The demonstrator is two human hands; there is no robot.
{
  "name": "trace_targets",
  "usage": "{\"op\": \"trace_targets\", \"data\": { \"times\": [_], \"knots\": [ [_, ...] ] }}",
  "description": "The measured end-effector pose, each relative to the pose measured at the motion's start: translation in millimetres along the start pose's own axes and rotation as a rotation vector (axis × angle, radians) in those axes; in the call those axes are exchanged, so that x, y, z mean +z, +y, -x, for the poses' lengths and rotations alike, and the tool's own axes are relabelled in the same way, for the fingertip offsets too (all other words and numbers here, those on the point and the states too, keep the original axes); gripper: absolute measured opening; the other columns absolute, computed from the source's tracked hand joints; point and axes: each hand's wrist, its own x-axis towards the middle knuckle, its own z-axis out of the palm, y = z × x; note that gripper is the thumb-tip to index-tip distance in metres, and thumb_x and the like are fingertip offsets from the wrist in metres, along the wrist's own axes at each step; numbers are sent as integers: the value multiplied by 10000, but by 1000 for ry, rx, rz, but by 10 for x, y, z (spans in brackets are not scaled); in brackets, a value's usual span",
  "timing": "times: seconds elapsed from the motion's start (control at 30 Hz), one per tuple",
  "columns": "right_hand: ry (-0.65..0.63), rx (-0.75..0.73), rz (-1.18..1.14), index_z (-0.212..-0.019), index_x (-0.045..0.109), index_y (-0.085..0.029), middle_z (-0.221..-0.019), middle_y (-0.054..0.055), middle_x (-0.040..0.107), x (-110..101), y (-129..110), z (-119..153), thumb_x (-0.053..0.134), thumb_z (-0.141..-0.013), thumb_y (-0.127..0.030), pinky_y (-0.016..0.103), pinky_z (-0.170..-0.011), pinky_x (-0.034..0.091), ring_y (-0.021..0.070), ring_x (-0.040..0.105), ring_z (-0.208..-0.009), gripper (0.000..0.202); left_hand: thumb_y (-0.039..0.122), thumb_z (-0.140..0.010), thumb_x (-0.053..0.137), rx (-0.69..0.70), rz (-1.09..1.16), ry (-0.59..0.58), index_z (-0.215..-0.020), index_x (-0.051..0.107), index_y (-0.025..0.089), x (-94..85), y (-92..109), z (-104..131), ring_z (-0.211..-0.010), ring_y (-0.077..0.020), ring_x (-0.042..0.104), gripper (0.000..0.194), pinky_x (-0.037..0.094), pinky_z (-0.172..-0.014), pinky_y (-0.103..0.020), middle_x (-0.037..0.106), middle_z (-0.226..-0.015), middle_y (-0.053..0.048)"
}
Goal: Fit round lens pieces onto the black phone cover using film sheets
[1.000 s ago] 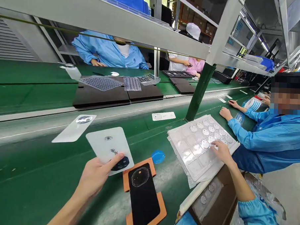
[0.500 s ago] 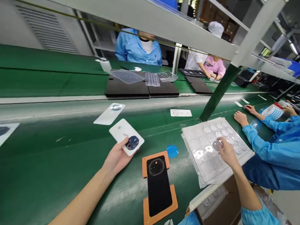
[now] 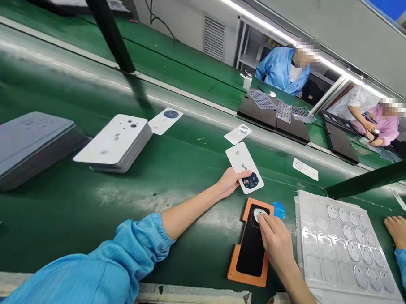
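Note:
My left hand [image 3: 229, 183] grips a white phone-shaped panel [image 3: 242, 157], thumb on top, beside a dark round camera-lens print near its lower end. Between the fingertips of my right hand [image 3: 277, 239] is a pale round disc [image 3: 258, 213]. It is over the ring outline at the upper end of a black phone-shaped plate [image 3: 250, 255]; whether it touches is hidden. Orange holder blocks [image 3: 233, 269] frame that plate. A round blue film [image 3: 279, 210] lies at the holder's upper right corner. Clear trays [image 3: 327, 240] with several round discs in their right-hand pockets lie to the right.
A stack of white panels [image 3: 114, 139] and a larger grey stack [image 3: 25, 139] stand at left. Loose panels [image 3: 238, 134] lie along the back. A slanted green post [image 3: 366, 180] rises behind the trays. A co-worker's hand [image 3: 401, 232] rests at far right.
My right hand has carried the disc left from the trays to the top of the black plate. The left hand still holds the white panel. The camera view has turned left and tilted.

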Motion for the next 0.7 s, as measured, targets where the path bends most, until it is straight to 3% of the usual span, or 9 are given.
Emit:
{"op": "trace_targets", "data": {
  "times": [0.17, 0.27, 0.43, 0.53, 0.7],
  "knots": [
    [-62, -40, 113, -1257, 643, -249, -1120, 116, 707, 34, -54, 61, 535, -976, -194, 450, -779, 553, 291, 672, -942, 307, 375, -678, 871, 32, -154, -45, -964, 701, 107, 24, 66, -16, -626, -114, 594, 427, 351, -456, -189, 699, -878, -80],
    [-78, -56, 145, -1270, 620, -248, -1096, 117, 700, 46, -94, 20, 508, -982, -182, 435, -748, 541, 279, 654, -894, 316, 426, -723, 831, 71, -217, -81, -958, 699, 105, 48, 103, -9, -625, -117, 592, 419, 284, -425, -187, 679, -842, -75],
    [-49, 27, 84, -1250, 614, -261, -1008, 112, 682, 64, -150, -56, 478, -993, -207, 406, -688, 531, 269, 640, -830, 296, 405, -731, 822, 108, -316, -99, -953, 727, 94, 141, 203, 94, -614, -131, 591, 394, 299, -436, -202, 703, -806, -91],
    [-6, 66, 51, -1229, 624, -277, -959, 101, 674, 82, -170, -39, 474, -998, -237, 382, -653, 529, 255, 639, -788, 279, 371, -705, 838, 125, -338, -65, -944, 740, 106, 204, 254, 168, -627, -151, 612, 370, 378, -482, -219, 722, -809, -90],
    [46, 124, 51, -1175, 665, -253, -907, 107, 673, 120, -219, 9, 449, -1007, -291, 377, -622, 535, 255, 646, -758, 276, 327, -643, 866, 173, -395, -47, -749, 743, 111, 287, 305, 256, -636, -160, 603, 270, 489, -621, -284, 717, -732, -72]
  ]
}}
